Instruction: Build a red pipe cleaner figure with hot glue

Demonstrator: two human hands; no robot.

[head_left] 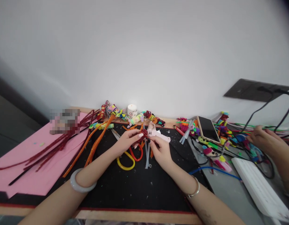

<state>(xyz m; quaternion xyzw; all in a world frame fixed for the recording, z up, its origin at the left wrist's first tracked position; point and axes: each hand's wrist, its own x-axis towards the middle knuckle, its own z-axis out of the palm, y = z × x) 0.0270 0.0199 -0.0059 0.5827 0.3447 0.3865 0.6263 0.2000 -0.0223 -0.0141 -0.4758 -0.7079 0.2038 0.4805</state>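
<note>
My left hand (128, 141) pinches a small dark red, glittery pipe-cleaner piece (144, 134) between thumb and fingers. My right hand (161, 151) meets it from the other side, its thumb and fingertips closed at the piece's edge, where a small black bit shows. Right behind the fingers lies a pale pink glue gun (162, 136). Below my hands are scissors with one yellow and one red handle loop (126, 168); their blades pass partly under my left hand. Clear glue sticks (147, 156) lie between my wrists on the black mat (139, 193).
Pink sheets (25, 168) with dark red pipe cleaners (48, 153) are at left, orange pipe cleaners (95, 147) beside them. A white paper cup (132, 111) stands by the wall. Right are a phone (208, 129), a white power strip (259, 187) and another person's hand (263, 140).
</note>
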